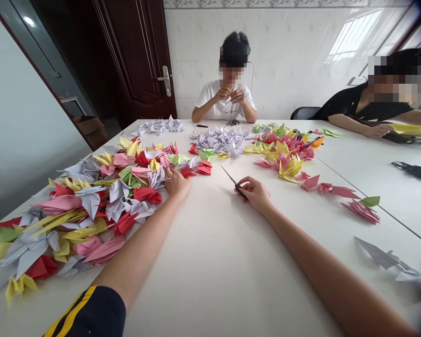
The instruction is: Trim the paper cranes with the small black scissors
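Note:
Folded paper cranes (91, 201) in grey, red, pink, yellow and green lie in a large heap on the left of the table. My left hand (178, 184) is at the heap's right edge, touching the cranes there. Its fingertips are partly hidden among the paper, so a grip on any one crane cannot be made out. In my right hand (255, 193), over the middle of the table, is a pair of scissors (230, 176) with dark handles. Its blades point away and to the left. A bit of red thread (268, 193) shows beside that hand.
Grey cranes (221, 140) and coloured cranes (284, 150) lie farther back. More pink cranes (361, 210) and a grey one (386, 255) are at right. One person (228, 100) sits opposite, another (351, 105) at far right. A dark bundle (416, 172) lies near the right edge.

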Demonstrator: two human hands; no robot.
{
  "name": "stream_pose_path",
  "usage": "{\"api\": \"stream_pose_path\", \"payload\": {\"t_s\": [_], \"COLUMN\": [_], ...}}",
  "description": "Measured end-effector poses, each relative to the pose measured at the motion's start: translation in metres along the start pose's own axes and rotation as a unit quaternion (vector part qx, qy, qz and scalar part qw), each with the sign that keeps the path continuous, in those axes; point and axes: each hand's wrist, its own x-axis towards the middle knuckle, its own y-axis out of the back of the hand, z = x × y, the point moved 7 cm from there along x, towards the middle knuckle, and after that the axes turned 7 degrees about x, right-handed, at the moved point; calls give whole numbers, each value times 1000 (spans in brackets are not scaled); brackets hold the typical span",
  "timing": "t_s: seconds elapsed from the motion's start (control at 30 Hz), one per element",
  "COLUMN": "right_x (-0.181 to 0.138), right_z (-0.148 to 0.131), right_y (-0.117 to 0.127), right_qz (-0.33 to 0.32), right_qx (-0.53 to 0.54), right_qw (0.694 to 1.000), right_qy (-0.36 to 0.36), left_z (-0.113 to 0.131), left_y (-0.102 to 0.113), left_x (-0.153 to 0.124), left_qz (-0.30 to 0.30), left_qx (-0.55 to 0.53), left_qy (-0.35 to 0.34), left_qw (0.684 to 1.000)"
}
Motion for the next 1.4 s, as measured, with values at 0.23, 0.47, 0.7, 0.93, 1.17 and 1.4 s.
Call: {"api": "stream_pose_path", "payload": {"t_s": [0.23,0.47,0.7,0.93,1.17,1.4], "right_x": [-1,1,5,7,6,6], "right_z": [-1,1,6,8,6,6], "right_y": [0,-1,0,1,1,1], "right_qz": [2,-1,-1,-5,-4,-2], "right_qx": [-14,-5,0,11,7,18], "right_qw": [1000,1000,1000,1000,1000,1000], "right_qy": [-4,-4,-2,1,-1,-5], "left_z": [-2,3,11,20,14,22], "left_y": [2,-2,1,8,4,26], "left_x": [-2,-4,-1,18,30,20], "left_qz": [22,9,37,6,-18,-19], "left_qx": [-3,14,99,182,214,153], "left_qy": [6,-42,-97,-147,-156,-191], "left_qw": [1000,999,990,972,964,969]}}
